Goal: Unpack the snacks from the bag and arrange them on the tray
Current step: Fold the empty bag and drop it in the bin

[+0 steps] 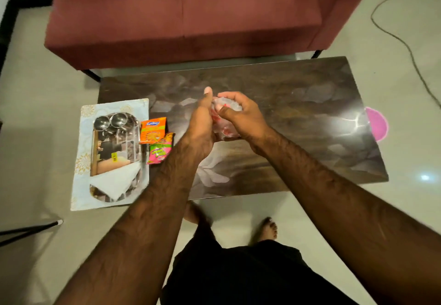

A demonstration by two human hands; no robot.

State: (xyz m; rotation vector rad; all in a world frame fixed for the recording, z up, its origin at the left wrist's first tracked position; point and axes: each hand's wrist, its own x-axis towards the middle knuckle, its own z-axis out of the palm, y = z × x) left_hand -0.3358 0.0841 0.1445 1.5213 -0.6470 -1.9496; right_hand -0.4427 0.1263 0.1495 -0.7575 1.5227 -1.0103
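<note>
Grip of left hand (202,123) and right hand (241,113) curled round crumpled bag (225,130) between them

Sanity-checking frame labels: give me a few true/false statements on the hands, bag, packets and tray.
1. Both hands, left hand and right hand, hold the plastic bag over the table. True.
2. The green packet is in the left hand. False: it lies on the table beside the tray, next to the orange packet.
3. Two steel bowls sit at the tray's far end. True.
4. The sofa behind the table is blue. False: it is dark red.
</note>
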